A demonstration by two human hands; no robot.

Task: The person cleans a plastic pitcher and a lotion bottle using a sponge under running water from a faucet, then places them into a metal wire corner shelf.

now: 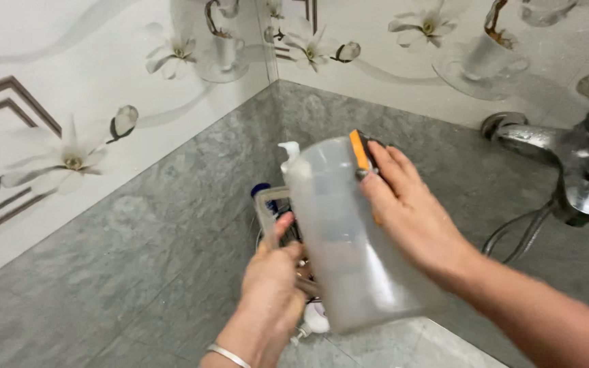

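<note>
Now | left hand [272, 272] grips jug [356, 238] | right hand [410, 218] at its rim | faucet [574, 163] near

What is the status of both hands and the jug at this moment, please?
Left hand grips the handle side of the translucent plastic jug. Right hand presses an orange-backed scrubber against its rim. Chrome tap close on the right.

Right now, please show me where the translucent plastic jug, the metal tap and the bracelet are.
translucent plastic jug [356, 252]: head view, middle of its side wall.
metal tap [584, 187]: head view, on its shiny body.
bracelet [228, 355]: head view, on the band at the left wrist.
</note>
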